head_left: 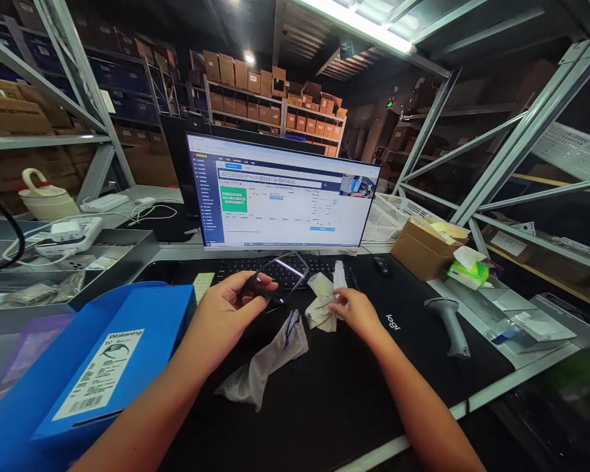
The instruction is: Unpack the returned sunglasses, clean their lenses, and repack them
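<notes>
A pair of dark-framed glasses (299, 265) is held up over the keyboard by my left hand (236, 298), whose fingers are closed on one side of the frame. My right hand (356, 311) pinches the edge of a pale, crumpled cleaning cloth (321, 313) just right of the glasses. Below both hands, a grey drawstring pouch (270, 367) with a blue cord lies on the black desk mat (324, 406). Beside my left forearm stands an open blue box (152, 328) with a white label picturing glasses.
A monitor (285, 196) stands behind the keyboard (226, 267). To the right are a mouse (381, 265), a barcode scanner (450, 324), a cardboard box (425, 249) and a tissue pack (468, 267). On the left, a metal tray (128, 252) holds small bagged items.
</notes>
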{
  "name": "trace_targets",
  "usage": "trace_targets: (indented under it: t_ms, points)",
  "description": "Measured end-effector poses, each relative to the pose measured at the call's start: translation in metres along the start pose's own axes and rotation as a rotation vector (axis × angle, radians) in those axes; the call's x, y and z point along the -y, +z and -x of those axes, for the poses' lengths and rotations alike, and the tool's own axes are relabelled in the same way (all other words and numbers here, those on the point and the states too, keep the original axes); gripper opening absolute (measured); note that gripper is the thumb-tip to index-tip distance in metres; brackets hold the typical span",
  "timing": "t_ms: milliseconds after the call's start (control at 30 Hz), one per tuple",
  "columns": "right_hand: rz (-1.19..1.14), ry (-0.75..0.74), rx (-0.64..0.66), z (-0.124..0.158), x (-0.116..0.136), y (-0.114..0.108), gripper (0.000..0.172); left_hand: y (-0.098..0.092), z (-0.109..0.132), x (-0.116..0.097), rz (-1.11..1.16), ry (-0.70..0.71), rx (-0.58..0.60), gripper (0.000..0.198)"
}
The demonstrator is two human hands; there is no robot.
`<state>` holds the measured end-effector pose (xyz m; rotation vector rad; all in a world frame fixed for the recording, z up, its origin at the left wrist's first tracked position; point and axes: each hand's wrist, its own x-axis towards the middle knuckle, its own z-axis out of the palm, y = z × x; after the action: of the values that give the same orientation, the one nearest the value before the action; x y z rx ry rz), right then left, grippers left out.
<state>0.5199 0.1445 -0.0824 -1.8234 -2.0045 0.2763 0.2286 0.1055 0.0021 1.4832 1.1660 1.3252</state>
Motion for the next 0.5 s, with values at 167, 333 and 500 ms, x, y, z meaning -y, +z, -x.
trace_targets:
  t_ms: [167, 333, 500]
  points:
    - [0.012, 0.183, -0.221, -0.014, -0.014, 0.01, 0.046, -0.004, -0.002, -0.004, 0.02, 0.015, -0.02, 0.029]
    - [-0.042, 0.166, -0.321, -0.017, -0.02, 0.009, 0.036, -0.012, -0.003, -0.006, 0.048, 0.06, -0.075, 0.026]
    - [-0.128, -0.18, -0.327, -0.021, 0.026, 0.008, 0.03, -0.02, -0.003, -0.014, 0.128, 0.098, -0.173, 0.026]
